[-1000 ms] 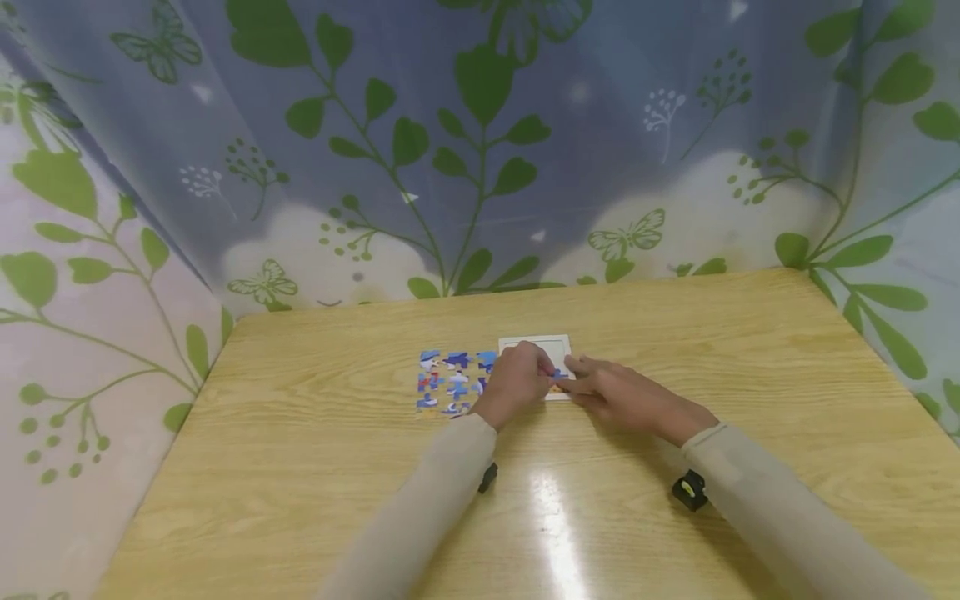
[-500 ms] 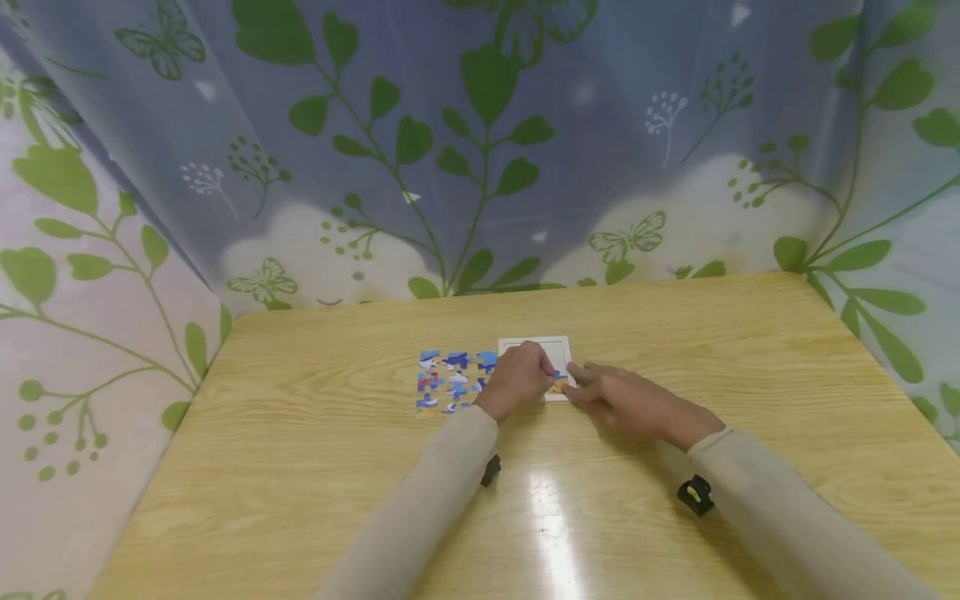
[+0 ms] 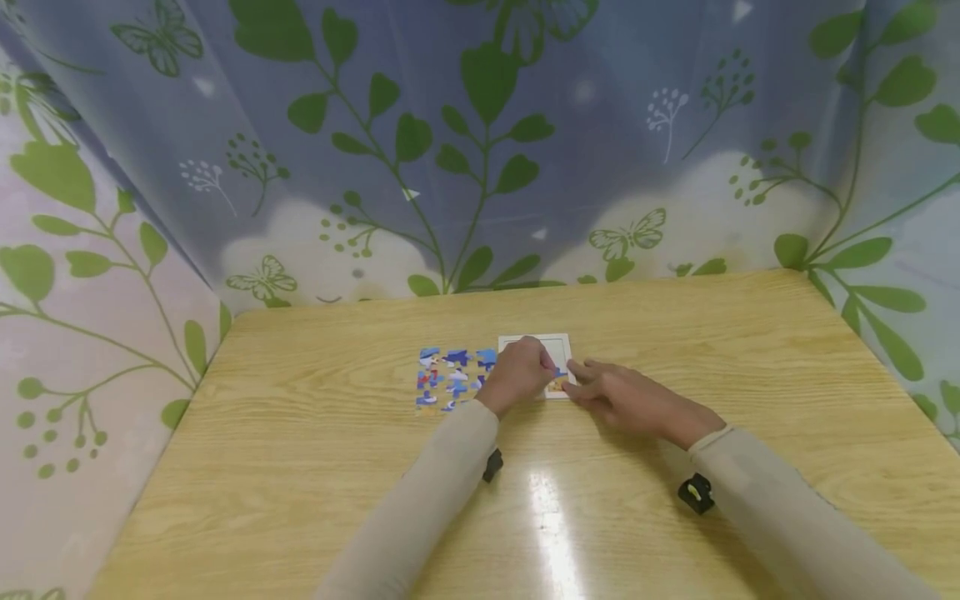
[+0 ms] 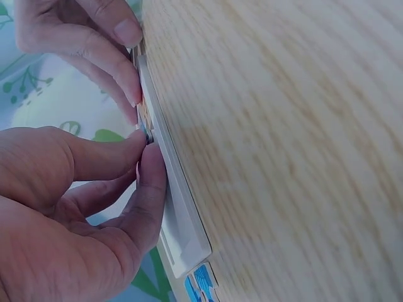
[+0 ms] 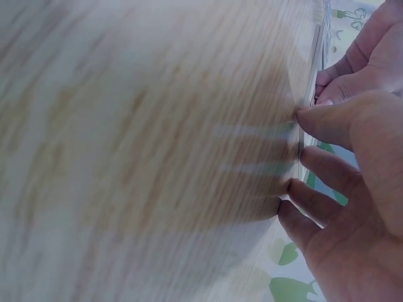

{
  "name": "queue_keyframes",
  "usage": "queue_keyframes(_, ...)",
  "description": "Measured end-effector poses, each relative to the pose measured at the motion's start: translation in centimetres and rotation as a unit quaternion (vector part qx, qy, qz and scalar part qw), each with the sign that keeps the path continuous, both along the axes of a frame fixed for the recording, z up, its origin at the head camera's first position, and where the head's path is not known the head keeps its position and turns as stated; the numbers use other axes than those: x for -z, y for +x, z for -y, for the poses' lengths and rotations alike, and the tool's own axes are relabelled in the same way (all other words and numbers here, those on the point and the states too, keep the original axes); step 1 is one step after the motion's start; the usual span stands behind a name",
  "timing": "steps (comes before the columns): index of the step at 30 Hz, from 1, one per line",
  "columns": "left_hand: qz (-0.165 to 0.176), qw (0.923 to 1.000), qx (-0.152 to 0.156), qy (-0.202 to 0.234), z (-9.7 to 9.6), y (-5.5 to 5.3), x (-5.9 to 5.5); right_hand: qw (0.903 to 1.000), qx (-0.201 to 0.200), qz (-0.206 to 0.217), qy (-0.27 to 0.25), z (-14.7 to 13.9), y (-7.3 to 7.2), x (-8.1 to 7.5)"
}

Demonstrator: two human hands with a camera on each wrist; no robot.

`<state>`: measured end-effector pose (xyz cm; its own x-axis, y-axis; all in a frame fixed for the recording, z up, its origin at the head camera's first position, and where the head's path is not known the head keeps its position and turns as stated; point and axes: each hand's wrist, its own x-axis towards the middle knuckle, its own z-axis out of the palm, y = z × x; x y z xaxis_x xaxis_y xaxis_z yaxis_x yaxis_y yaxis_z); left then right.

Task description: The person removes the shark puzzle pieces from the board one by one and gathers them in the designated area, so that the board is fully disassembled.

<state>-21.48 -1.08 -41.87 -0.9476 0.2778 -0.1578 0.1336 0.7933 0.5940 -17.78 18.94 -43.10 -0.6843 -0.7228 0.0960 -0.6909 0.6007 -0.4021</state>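
Note:
A white puzzle tray [image 3: 557, 350] lies on the table, with orange and blue puzzle pieces [image 3: 557, 386] set in its lower right part. My left hand [image 3: 517, 371] reaches over the tray. Its thumb and index finger pinch a small puzzle piece [image 4: 149, 134] close above the tray's near side, mostly covered by the fingertips. At the tray's right edge is my right hand [image 3: 622, 398], fingers spread and nearly straight. In the right wrist view the thumb [image 5: 324, 119] touches the tray's edge, while the other fingertips rest on the tabletop beside it.
Several loose blue, white and red puzzle pieces [image 3: 457, 388] lie in rows just left of the tray, partly behind the left hand. The wooden table [image 3: 315, 467] runs back to a curtain [image 3: 585, 167] with leaf prints.
My right fingertips have drawn back slightly to the right, from over the tray's lower right corner to its edge. The left hand has stayed almost in place.

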Motion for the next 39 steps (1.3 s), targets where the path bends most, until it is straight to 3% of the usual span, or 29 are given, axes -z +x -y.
queue_keyframes(7, -0.006, 0.9997, -0.010, 0.020, 0.0, 0.0, 0.0, 1.0000, -0.005, -0.002, -0.006, -0.1, 0.1, 0.0)
queue_keyframes(16, 0.042, 0.9946, -0.053, 0.080, 0.2, 0.0, -0.1, 0.9999, -0.006, -0.004, -0.007, -0.2, -0.1, 0.2)
queue_keyframes(19, 0.061, 0.9864, -0.071, 0.135, 0.4, 0.0, 0.2, 1.0000, -0.003, 0.004, -0.004, -0.2, 0.0, 0.1)
queue_keyframes(23, 0.080, 0.9691, -0.099, 0.211, 0.6, 0.2, 0.6, 1.0000, -0.003, 0.006, 0.000, -0.1, 0.1, -0.1)
queue_keyframes(28, 0.075, 0.9551, -0.120, 0.261, 0.7, 0.3, 0.9, 0.9999, -0.002, 0.011, 0.001, -0.1, 0.1, -0.2)
queue_keyframes(35, 0.033, 0.9642, -0.125, 0.231, 1.6, 0.4, 0.2, 0.9999, 0.003, 0.013, 0.007, -0.1, 0.1, -0.1)
queue_keyframes(39, 0.026, 0.9589, -0.116, 0.258, 3.2, 0.8, -0.4, 0.9999, 0.003, 0.011, 0.008, -0.1, 0.1, -0.2)
